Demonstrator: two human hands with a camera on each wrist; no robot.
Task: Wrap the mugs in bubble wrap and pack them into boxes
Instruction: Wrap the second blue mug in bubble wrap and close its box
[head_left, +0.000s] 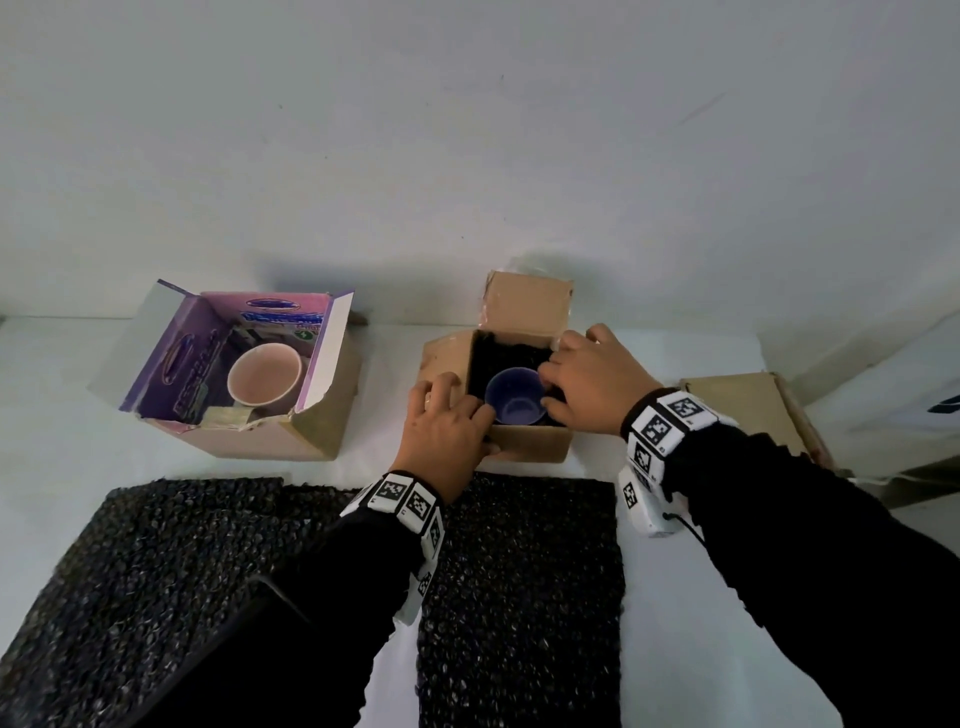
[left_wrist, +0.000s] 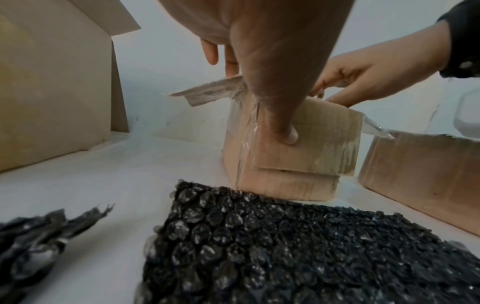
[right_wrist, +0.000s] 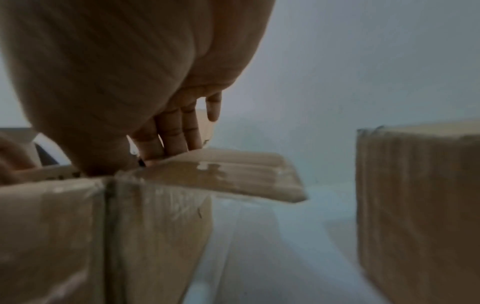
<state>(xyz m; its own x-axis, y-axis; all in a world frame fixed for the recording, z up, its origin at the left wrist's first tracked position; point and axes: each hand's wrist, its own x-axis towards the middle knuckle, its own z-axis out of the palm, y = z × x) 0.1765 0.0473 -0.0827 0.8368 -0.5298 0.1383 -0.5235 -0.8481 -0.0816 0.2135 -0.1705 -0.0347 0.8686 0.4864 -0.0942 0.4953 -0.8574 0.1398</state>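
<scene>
A small brown cardboard box (head_left: 527, 444) stands open at the table's middle. Inside it a blue mug (head_left: 514, 404) sits upright with black bubble wrap (head_left: 511, 353) around it. My left hand (head_left: 447, 431) grips the box's front left corner. Its thumb (left_wrist: 288, 135) presses the folded-down front flap (left_wrist: 311, 152) while the fingers curl over the rim. My right hand (head_left: 587, 384) reaches over the right rim. Its straight fingers (right_wrist: 171, 131) go down inside, behind the right flap (right_wrist: 233, 174), next to the mug. A pink mug (head_left: 265, 382) stands bare in a purple box (head_left: 322, 410) at the left.
Two black bubble wrap sheets lie near me, one (head_left: 519, 597) just in front of the brown box and one (head_left: 156, 571) at the left. Another brown box (head_left: 743, 410) stands close on the right. A white wall rises behind the table.
</scene>
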